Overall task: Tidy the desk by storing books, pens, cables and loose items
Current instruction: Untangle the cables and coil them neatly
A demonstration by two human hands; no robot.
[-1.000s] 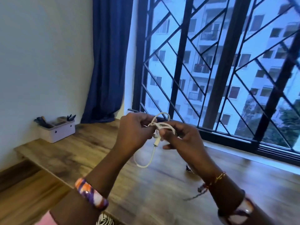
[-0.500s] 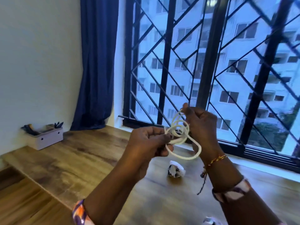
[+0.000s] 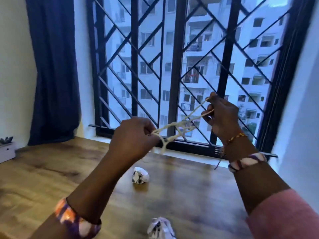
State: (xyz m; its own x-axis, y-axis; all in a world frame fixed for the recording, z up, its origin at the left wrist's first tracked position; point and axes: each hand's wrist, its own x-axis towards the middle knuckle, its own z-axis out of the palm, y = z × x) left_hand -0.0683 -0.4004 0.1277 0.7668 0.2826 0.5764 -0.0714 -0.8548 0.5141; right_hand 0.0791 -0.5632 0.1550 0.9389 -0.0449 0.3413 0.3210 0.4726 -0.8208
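Wooden desk [image 3: 51,178] before a barred window [image 3: 172,66] is bearing two crumpled papers [image 3: 140,175]. Above it, the left hand [image 3: 133,135] and right hand [image 3: 222,114] are each pinching a white cable [image 3: 181,126], which is stretching in tangled strands between them.

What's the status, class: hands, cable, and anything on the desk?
Left hand and right hand both grip the white cable, stretched between them above the desk. Two crumpled papers lie below, loose.
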